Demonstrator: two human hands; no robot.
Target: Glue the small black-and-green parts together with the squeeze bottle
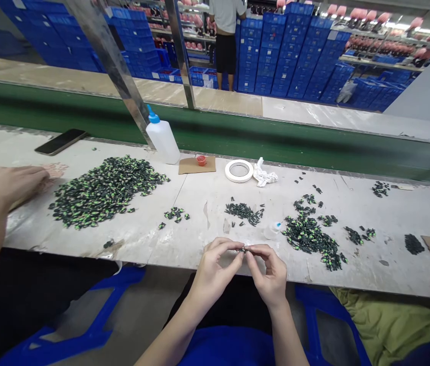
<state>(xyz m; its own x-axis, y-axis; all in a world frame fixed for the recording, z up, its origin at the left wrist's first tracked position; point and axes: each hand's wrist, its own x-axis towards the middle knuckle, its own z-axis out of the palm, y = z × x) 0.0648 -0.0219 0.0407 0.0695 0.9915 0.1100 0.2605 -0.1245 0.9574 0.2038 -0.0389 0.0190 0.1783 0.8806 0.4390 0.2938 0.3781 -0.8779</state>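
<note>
Near the table's front edge, my left hand point(217, 264) and my right hand point(268, 269) meet fingertip to fingertip. Both pinch one small dark part point(242, 249), mostly covered by the fingers. Just beyond them lies a little heap of slim black pieces point(246, 212). To the right of my right hand spreads a pile of black-and-green parts point(312, 236), and a small clear bottle with a blue tip point(274, 230) is between. Several more black-and-green parts point(176, 214) lie loose to the left.
A large heap of black-and-green parts point(104, 190) is at left, near a co-worker's hand point(16, 185). Along the back stand a white squeeze bottle point(163, 140), a red cap on cardboard point(201, 160), a tape roll point(238, 171) and crumpled tissue point(264, 174). A phone point(61, 142) lies far left.
</note>
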